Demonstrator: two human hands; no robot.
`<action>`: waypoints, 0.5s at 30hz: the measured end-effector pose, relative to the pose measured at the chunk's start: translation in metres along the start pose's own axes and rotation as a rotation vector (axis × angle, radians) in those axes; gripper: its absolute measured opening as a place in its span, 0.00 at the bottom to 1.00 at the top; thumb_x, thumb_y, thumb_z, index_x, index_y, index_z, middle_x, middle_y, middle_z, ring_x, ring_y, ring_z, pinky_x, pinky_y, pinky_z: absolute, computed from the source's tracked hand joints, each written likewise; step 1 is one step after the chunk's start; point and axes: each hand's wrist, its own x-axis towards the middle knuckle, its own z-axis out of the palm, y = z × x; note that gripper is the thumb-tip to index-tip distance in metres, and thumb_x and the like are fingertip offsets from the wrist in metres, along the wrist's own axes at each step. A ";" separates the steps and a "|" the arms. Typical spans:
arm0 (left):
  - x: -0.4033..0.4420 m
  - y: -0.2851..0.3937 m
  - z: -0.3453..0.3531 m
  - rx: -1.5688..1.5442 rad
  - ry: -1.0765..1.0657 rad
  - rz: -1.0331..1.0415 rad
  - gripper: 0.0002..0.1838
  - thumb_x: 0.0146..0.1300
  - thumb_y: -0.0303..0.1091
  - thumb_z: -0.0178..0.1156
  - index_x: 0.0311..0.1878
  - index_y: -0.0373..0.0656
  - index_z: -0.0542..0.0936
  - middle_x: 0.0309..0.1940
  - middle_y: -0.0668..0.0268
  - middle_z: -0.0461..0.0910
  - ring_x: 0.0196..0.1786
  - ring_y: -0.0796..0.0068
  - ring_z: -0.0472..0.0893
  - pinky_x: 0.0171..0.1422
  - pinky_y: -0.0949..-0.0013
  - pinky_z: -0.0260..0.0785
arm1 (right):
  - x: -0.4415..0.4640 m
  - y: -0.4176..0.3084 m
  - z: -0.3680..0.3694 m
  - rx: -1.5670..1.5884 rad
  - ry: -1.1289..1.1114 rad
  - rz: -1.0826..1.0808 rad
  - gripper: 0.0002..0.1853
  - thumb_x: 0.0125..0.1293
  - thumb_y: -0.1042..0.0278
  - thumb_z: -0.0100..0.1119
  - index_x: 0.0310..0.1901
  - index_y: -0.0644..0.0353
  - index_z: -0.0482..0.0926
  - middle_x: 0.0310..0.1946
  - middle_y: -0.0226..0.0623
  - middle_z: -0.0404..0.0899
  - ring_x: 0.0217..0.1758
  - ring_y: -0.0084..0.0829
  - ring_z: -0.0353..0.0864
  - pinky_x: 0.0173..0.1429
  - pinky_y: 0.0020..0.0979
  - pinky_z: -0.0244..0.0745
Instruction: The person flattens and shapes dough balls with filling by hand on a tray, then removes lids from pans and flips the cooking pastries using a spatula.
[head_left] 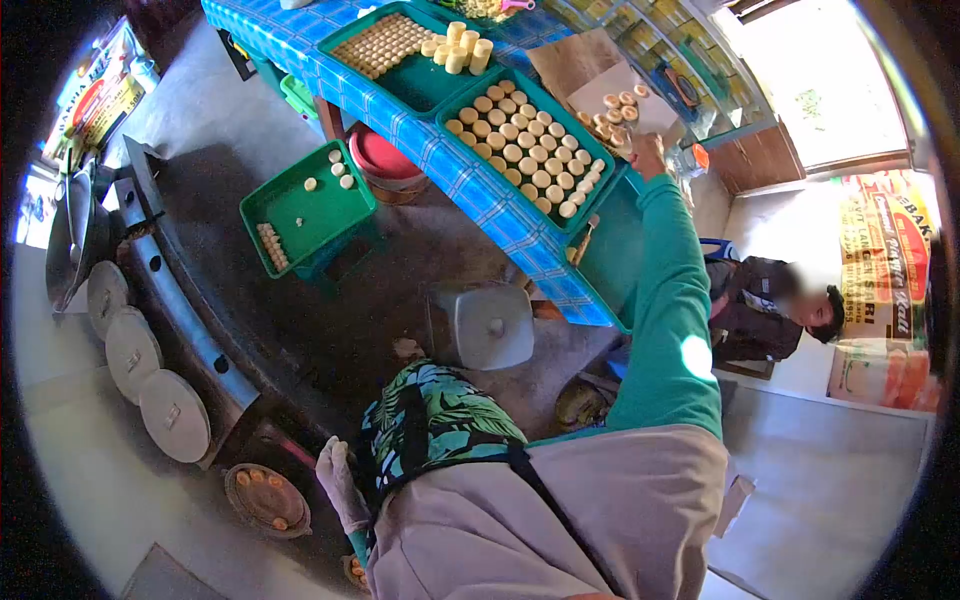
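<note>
My left hand [342, 485], in a whitish glove, hangs low beside the stove. A reddish-handled tool [290, 445] runs up to its fingers, which look closed on the handle; the far end is dark and unclear. Just below lies a round pan [268, 500] with several browned pastries around its edge. My right arm, in a green sleeve, stretches over the table. At its end my right hand [648, 155] is at browned pastries [612, 125] on a paper-lined board [580, 65]. Its fingers look drawn together, and whatever is between them is too small to make out.
Pale round pastries fill a green tray [535, 150] on the blue checked tablecloth [400, 130]. Another green tray [420, 85] holds smaller pieces. A low green tray [305, 215], a grey stool [490, 325] and round lids [172, 415] stand around me. A person [765, 310] sits at right.
</note>
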 end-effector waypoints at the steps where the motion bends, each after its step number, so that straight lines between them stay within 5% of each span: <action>1: 0.001 0.005 0.005 0.005 0.020 0.019 0.23 0.65 0.39 0.58 0.54 0.27 0.75 0.35 0.69 0.77 0.37 0.81 0.72 0.44 0.75 0.66 | -0.005 -0.009 0.015 -0.047 0.021 0.008 0.11 0.60 0.63 0.58 0.27 0.62 0.76 0.16 0.37 0.73 0.16 0.29 0.71 0.18 0.35 0.65; 2: 0.001 0.007 0.007 0.012 0.041 0.036 0.23 0.65 0.39 0.57 0.54 0.28 0.75 0.33 0.71 0.75 0.35 0.82 0.71 0.41 0.76 0.65 | -0.011 -0.019 0.031 -0.094 0.042 0.017 0.13 0.59 0.61 0.59 0.28 0.64 0.77 0.19 0.41 0.77 0.19 0.32 0.77 0.22 0.39 0.72; 6: -0.001 -0.013 0.001 -0.002 0.093 0.067 0.22 0.66 0.39 0.57 0.53 0.28 0.76 0.31 0.73 0.74 0.34 0.83 0.70 0.40 0.76 0.63 | 0.010 0.018 0.079 -0.701 0.301 -0.301 0.12 0.58 0.62 0.54 0.32 0.63 0.81 0.36 0.50 0.82 0.40 0.43 0.83 0.43 0.45 0.77; 11: -0.026 0.007 0.011 -0.038 0.046 -0.040 0.23 0.66 0.40 0.56 0.55 0.28 0.75 0.34 0.70 0.76 0.33 0.82 0.71 0.39 0.76 0.64 | -0.041 0.005 0.087 -0.725 0.406 -0.256 0.13 0.62 0.63 0.54 0.42 0.63 0.79 0.41 0.49 0.82 0.41 0.44 0.82 0.44 0.44 0.77; 15: -0.029 -0.038 -0.003 -0.102 0.178 0.036 0.23 0.66 0.40 0.56 0.56 0.29 0.75 0.35 0.68 0.78 0.34 0.81 0.72 0.39 0.76 0.65 | -0.092 -0.010 0.091 -0.682 0.506 -0.278 0.16 0.65 0.64 0.54 0.50 0.63 0.78 0.45 0.48 0.81 0.42 0.45 0.82 0.44 0.43 0.77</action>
